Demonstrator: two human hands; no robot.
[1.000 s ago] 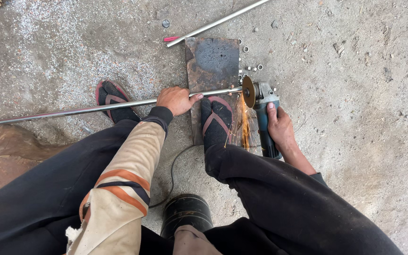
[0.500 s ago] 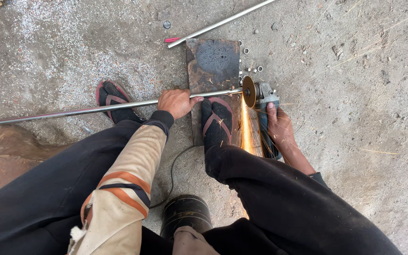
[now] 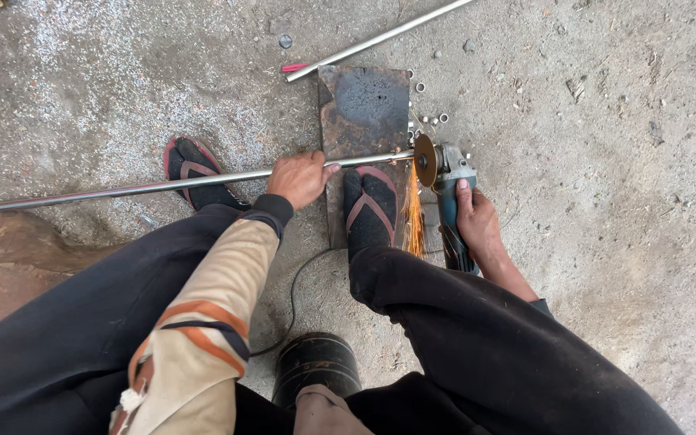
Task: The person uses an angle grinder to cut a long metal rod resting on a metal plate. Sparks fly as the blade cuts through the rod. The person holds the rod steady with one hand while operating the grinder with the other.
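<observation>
My left hand (image 3: 300,177) grips a long thin metal rod (image 3: 122,191) that runs from the left edge across a rusty steel plate (image 3: 364,105) on the concrete floor. My right hand (image 3: 477,221) holds a blue-grey angle grinder (image 3: 449,189). Its disc (image 3: 424,159) meets the rod's right end at the plate's edge, and orange sparks (image 3: 412,221) spray toward me. My right foot in a sandal (image 3: 370,211) presses on the plate just below the rod. My left foot (image 3: 195,169) stands behind the rod.
A second metal rod (image 3: 380,36) with a red tip lies diagonally beyond the plate. Several short cut metal rings (image 3: 432,119) lie scattered by the plate's right edge. The grinder's black cable (image 3: 293,298) trails toward a black cylinder (image 3: 316,366) between my legs.
Sparks have grown from a faint glow into a bright spray below the disc. Both hands and the rod stay nearly where they were.
</observation>
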